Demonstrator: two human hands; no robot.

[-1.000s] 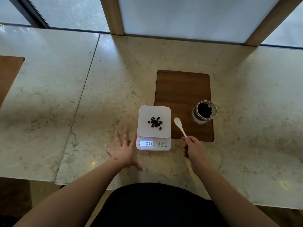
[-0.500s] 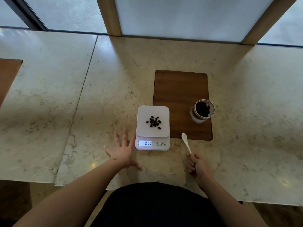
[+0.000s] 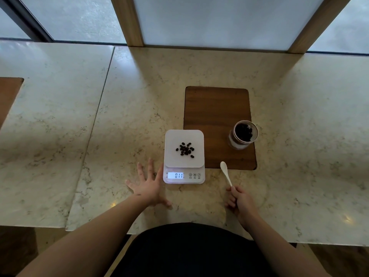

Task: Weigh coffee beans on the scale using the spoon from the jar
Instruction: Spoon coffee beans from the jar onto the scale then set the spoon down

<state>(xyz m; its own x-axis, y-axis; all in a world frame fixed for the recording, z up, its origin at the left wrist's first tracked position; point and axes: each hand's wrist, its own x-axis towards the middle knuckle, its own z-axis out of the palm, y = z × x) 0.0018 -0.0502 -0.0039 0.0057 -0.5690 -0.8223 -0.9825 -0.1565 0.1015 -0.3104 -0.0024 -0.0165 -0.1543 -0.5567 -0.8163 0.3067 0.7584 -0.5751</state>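
A white digital scale (image 3: 173,160) stands on the marble table, its lit display reading 0.11. A small pile of dark coffee beans (image 3: 185,149) lies on its platform. To the right, an open glass jar (image 3: 243,134) with more beans inside stands on a wooden board (image 3: 216,116). My right hand (image 3: 240,202) is closed on the handle of a white spoon (image 3: 225,170), whose empty bowl points up toward the board's near edge. My left hand (image 3: 148,186) lies flat on the table with fingers spread, just left of the scale, holding nothing.
The marble table (image 3: 119,116) runs wide to both sides, with a seam left of the scale. Another wooden board (image 3: 8,96) shows at the far left edge. Wooden window posts (image 3: 127,21) rise behind the table. My dark-clothed body is at the near edge.
My right hand has drawn the spoon back from beside the scale's platform toward the table's near edge. The left hand, scale and jar have stayed put.
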